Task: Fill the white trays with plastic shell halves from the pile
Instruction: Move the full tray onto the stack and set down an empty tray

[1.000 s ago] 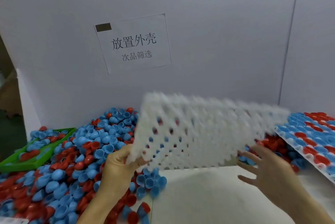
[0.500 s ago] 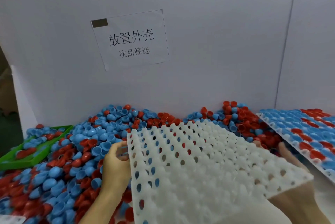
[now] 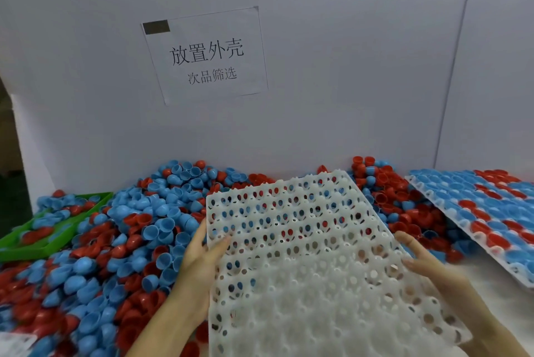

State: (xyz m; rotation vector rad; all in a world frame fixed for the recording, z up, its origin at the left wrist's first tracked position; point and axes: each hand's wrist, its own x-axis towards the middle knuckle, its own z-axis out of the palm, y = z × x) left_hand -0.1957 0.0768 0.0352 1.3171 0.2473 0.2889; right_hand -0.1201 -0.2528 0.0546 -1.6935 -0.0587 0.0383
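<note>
Because every pocket of the empty white perforated plastic tray (image 3: 303,255) shows bare, with only red and blue glimpsed through its holes, judged to be at the very start of its filling. Held flat and slightly tilted, far edge riding up onto the heap of red and blue plastic shell halves (image 3: 150,226), near edge running off the bottom of view, probably so as to settle it within easy reach of the supply. Gripped at the tray's left edge by the left hand (image 3: 199,264), thumb curled over the top face and fingers hidden beneath; steadied at the tray's right edge by the right hand (image 3: 427,264), fingers long and fairly straight along the rim, thumb laid on the top face, more a guiding touch than a firm clasp, though the underside cannot be seen. Two-handed hold likely owed to the tray's width and flex. Right of the empty tray, well apart, a second white tray packed with red and blue shells (image 3: 491,218), leaning on the heap, presumably finished and set aside. Left of the empty tray, beyond the heap, a green plastic bin (image 3: 37,244) with a few shells inside, perhaps for rejects. Behind the tray, on the grey-white partition wall (image 3: 346,67), a printed paper sign (image 3: 206,56).
</note>
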